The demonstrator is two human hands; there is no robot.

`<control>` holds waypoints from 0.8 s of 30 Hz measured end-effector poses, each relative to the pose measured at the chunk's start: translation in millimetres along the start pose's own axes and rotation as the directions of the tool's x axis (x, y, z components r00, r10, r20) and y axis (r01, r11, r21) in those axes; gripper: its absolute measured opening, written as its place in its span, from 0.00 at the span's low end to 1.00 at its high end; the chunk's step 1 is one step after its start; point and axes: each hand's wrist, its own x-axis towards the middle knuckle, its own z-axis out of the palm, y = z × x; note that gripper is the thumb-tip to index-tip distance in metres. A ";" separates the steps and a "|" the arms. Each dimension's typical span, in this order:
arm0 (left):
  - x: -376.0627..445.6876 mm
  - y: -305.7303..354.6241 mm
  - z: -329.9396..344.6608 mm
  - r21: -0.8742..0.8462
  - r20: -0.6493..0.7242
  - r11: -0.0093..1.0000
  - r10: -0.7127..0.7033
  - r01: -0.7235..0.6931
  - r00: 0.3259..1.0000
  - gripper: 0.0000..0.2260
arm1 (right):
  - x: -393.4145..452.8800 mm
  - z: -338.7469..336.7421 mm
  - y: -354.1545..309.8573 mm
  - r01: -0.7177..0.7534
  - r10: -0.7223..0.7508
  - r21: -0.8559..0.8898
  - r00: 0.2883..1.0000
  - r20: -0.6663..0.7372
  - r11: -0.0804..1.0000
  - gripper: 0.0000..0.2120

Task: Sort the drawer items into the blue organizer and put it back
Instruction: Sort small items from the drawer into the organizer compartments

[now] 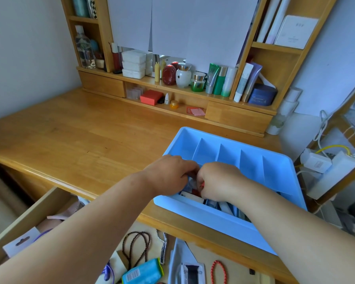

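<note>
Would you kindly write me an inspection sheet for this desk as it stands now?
Surface: wooden desk, bare on the left.
Job's things: blue organizer at the desk's front edge, far compartments empty, near ones holding tubes; open drawer below.
Clutter: bead strings, red bracelet, blue packet in the drawer.
Grips: left hand and right hand together over small items inside the organizer.
Cables: power strip, yellow wire, right.
Surroundings: shelf of cosmetics.

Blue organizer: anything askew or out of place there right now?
Yes. The blue organizer sits skewed on the desk, its near corner overhanging the open drawer. Both hands, left hand and right hand, work inside it.
</note>
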 end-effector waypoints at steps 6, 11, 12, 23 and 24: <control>0.3 0.5 -0.1 0.027 0.042 0.999 -0.034 0.033 0.999 0.17 | 8.5 -4.9 8.0 0.025 -0.029 0.157 0.999 0.023 0.987 0.03; 0.5 -0.9 -0.8 -0.033 0.060 0.999 -0.020 0.022 0.998 0.16 | -6.4 -13.8 44.3 -0.096 0.176 0.977 0.976 0.130 -0.188 0.04; 0.7 -1.1 -0.7 -0.033 0.058 0.999 -0.017 0.019 0.998 0.16 | -11.1 -11.8 45.9 -0.109 0.138 0.940 0.977 0.161 -0.322 0.02; -0.2 -0.8 0.3 -0.044 0.034 0.999 -0.015 0.016 0.999 0.17 | -19.3 7.9 43.3 0.023 0.076 0.955 0.996 -0.047 0.295 0.08; -0.6 -0.5 -0.1 -0.051 0.037 0.999 -0.016 0.018 0.999 0.17 | -17.7 9.3 42.0 0.052 0.084 0.919 0.992 -0.092 0.391 0.09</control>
